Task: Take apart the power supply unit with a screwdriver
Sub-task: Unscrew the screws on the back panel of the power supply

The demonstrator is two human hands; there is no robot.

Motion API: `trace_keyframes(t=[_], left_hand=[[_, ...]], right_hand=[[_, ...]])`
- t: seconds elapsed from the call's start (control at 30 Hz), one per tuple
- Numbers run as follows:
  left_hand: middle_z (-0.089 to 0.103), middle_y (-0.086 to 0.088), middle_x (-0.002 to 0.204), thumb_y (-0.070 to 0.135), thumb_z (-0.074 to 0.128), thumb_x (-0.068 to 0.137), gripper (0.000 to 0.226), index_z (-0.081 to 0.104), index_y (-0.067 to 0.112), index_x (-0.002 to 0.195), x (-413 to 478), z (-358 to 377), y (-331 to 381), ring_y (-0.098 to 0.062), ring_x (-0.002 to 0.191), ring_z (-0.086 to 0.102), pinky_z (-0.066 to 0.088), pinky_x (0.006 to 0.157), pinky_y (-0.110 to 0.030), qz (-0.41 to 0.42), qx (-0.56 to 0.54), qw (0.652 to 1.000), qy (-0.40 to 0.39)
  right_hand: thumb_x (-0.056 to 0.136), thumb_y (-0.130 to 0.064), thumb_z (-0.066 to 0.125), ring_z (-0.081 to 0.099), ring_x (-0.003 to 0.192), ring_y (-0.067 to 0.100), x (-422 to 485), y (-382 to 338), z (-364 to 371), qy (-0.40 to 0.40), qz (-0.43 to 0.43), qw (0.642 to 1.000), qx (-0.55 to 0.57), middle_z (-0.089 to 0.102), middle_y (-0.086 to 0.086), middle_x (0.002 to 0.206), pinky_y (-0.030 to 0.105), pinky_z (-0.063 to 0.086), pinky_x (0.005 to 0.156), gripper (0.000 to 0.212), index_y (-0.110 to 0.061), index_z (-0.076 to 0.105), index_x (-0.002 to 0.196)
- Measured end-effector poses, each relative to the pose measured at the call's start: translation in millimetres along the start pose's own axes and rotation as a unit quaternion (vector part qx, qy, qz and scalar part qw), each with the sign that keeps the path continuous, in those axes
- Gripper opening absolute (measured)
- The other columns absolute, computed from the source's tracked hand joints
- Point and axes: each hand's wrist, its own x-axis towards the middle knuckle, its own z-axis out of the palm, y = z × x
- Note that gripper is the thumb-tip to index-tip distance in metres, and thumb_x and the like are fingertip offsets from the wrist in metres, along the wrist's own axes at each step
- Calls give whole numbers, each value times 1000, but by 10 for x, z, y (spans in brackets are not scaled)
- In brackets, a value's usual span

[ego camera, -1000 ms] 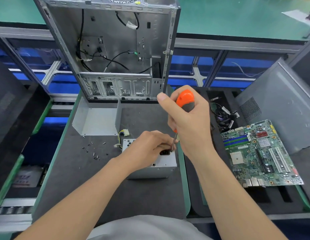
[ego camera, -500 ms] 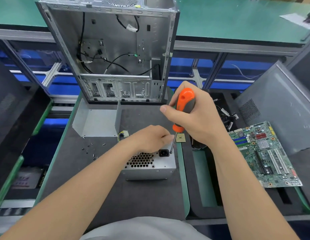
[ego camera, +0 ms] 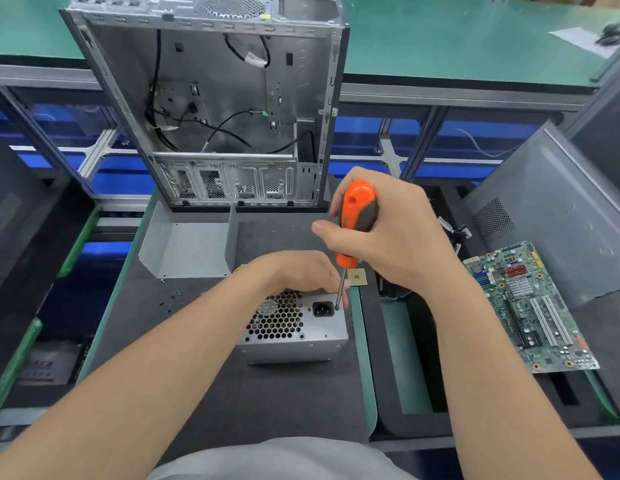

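Orange screwdriver (ego camera: 358,209) in right grip (ego camera: 398,244), tip on power supply unit (ego camera: 294,341) below

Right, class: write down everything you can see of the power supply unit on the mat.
The power supply unit is a silver-grey metal box lying flat on the dark mat. Its upward face has a honeycomb vent and a black power socket. The left hand holds its far edge; the screwdriver, gripped by the right hand, stands nearly upright with its tip on the face beside the socket.
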Motion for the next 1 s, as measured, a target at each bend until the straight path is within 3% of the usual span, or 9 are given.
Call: trace_keyframes(t=[0.1,0.27,0.33,0.53,0.6,0.67,0.77,0.9,1.0], left_hand=[[71,5,113,40,59,104,30,82,30,88,0,-11,9,-23,116,61,49,97,-35,-24,-29,999,4],[57,1,138,34,52,108,29,80,30,100,23,22,43,-19,125,47,40,95,-33,-17,-35,999,-8],[60,3,132,33,54,107,28,81,30,100,26,12,33,-20,125,50,42,89,-28,-26,-55,998,-5],[68,5,118,23,55,106,35,80,33,84,46,18,9,-20,112,56,42,83,-25,-32,-69,997,-1],[68,8,119,24,55,106,35,80,33,84,44,21,17,-16,106,57,42,83,-25,-32,-67,997,4],[66,9,117,26,56,106,32,80,33,87,32,21,24,-15,108,58,45,87,-26,-29,-64,998,5],[65,7,117,27,55,107,29,80,32,91,33,25,28,-18,114,58,47,88,-27,-30,-62,998,6],[64,16,107,22,52,109,30,78,29,97,45,20,25,0,100,53,40,77,-20,-26,-49,998,4],[65,12,103,19,50,108,31,77,29,96,47,14,26,-10,95,54,40,75,-20,-25,-46,999,4]], right_hand=[[74,-43,87,59,70,11,4,-27,-59,-31,-6,999,-15,62,-10,72,20,45,62,34,-25,61,86],[71,-23,92,63,71,28,27,-40,-98,-79,25,992,98,68,4,76,46,56,69,39,-23,59,91],[74,-15,89,69,76,29,26,-25,-108,-83,25,990,114,72,6,80,50,58,73,36,-19,60,96],[74,-9,74,69,85,21,-4,-16,-142,-84,-7,994,63,70,-5,91,46,58,75,33,-26,64,101],[79,-23,78,62,78,20,-17,-17,-104,-69,-11,997,33,64,-3,85,43,55,71,21,-22,63,94],[82,-44,81,57,72,16,-18,-34,-60,-36,-14,999,-4,60,-2,76,31,49,63,33,-19,59,86],[74,-47,90,54,63,10,-13,-50,-38,-25,1,1000,15,60,-2,73,17,44,57,42,-19,60,85],[68,-34,95,60,66,19,11,-16,-68,-41,23,997,64,67,0,78,28,52,60,43,-24,62,94],[71,-22,89,67,72,25,16,-17,-116,-63,15,995,80,72,0,84,39,57,66,42,-26,61,102]])
